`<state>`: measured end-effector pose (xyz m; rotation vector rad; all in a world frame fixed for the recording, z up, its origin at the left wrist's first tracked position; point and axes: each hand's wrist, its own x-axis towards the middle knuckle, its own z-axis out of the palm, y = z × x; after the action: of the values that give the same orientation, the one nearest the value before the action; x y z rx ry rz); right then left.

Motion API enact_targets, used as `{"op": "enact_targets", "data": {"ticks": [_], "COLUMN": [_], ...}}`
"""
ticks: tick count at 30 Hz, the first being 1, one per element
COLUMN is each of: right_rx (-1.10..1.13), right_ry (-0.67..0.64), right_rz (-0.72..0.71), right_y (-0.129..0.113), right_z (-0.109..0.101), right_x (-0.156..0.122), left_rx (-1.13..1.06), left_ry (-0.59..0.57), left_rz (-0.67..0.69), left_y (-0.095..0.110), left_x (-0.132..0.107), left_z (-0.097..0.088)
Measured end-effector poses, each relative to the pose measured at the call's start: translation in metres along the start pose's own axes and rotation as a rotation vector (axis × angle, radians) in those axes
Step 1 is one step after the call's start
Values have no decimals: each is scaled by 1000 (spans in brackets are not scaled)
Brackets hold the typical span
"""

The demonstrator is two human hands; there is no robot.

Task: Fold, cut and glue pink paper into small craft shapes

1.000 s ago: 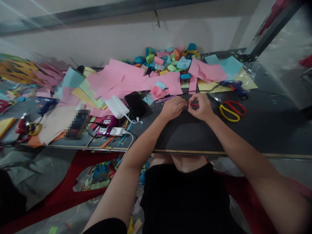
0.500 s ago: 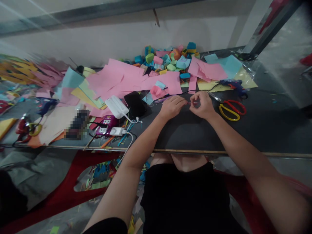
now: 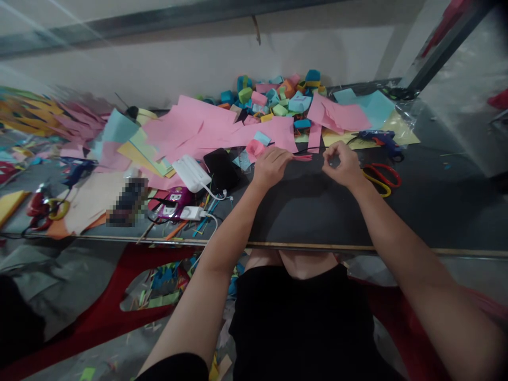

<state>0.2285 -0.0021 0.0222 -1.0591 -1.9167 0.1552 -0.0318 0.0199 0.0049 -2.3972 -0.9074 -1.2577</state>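
My left hand (image 3: pixel 270 167) rests on the dark table (image 3: pixel 436 211), fingers curled, pinching the end of a thin red paper strip (image 3: pixel 302 157) that sticks out to the right. My right hand (image 3: pixel 344 165) is a little to the right of the strip, thumb and forefinger pinched together in a ring; whether it holds anything I cannot make out. A pink paper roll (image 3: pixel 255 147) lies just beyond my left hand.
Pink sheets (image 3: pixel 206 129) and a heap of coloured paper rings (image 3: pixel 278 95) lie at the back. Red-and-yellow scissors (image 3: pixel 381 177) and a blue glue gun (image 3: pixel 381 139) lie to the right. A white charger (image 3: pixel 190 174), a black pouch (image 3: pixel 221 169) and cables lie to the left.
Both hands moved away from me and apart. The red strip, held between both hands before, now stays with my left hand; my right hand has let go of it.
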Motion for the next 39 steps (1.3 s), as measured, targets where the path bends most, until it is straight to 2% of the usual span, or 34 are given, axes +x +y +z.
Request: {"op": "enact_targets", "data": {"ticks": [2,5,11,15,22,25,29,33,36,39], "right_rx": [-2,42,180,153,141,143,152,128,112,139], "right_ry": [51,91,34,6,8,1,61,113,122,108], "right_rz": [19,15,-37,12,2,18,-3,45,102,88], "right_y": [4,-3,-25,-24,-26,-27,-21,-11,-9,-15], "right_z": [0,8,28,26,24,24,19,13,13,17], "right_x": [0,-2,-8,-8,-9,-8,-5,-2,-2,-4], "left_rx": [6,29,-34,2,4,9,-10,-44,-79,-100], "left_ry": [17,-28,-101,-125,-113,-108,-22,64,21,-66], "left_rz": [-5,8,111,124,147,122,72,-59,-120,-94], "left_y": [-4,0,17,20,21,20,14,2,-3,0], "left_x": [0,0,0,3,3,2,2,2,0,-2], "left_z": [0,2,7,6,5,5,3,2,4,6]}}
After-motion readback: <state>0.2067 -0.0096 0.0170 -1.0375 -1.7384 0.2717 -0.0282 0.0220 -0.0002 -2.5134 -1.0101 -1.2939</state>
